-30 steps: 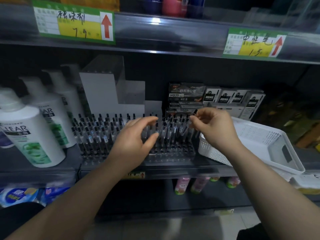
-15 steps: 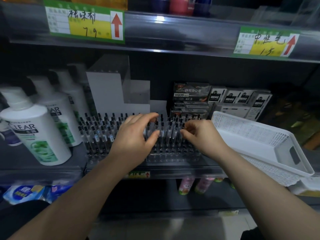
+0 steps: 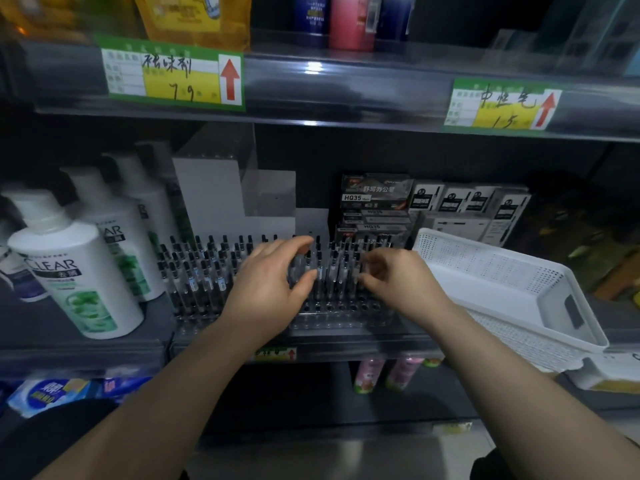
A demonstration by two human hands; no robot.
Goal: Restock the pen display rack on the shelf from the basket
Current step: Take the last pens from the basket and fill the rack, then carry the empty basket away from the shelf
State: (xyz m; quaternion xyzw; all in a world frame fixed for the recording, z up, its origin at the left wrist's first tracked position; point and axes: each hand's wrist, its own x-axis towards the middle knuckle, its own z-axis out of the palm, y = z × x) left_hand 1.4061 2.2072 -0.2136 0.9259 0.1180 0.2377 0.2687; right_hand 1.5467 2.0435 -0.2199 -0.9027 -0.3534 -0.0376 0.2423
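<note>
The clear pen display rack stands on the middle shelf, its back rows filled with several upright black-capped pens and its front rows of holes bare. My left hand hovers over the rack's middle, thumb and fingers spread apart around pen tops, holding nothing. Just to the right, my right hand has its fingers curled and pinched on a pen among the right-hand rows; motion blur hides the fingertips. The white perforated basket sits right of the rack, tilted toward me, with no pens visible inside.
White shampoo bottles stand to the left of the rack. Boxes of pens are stacked behind it and behind the basket. A white stepped stand rises at the back. The upper shelf edge carries price tags.
My right hand has come down from above the pens into the rack's right-hand rows, fingers closing in. My left hand has stayed over the middle of the rack.
</note>
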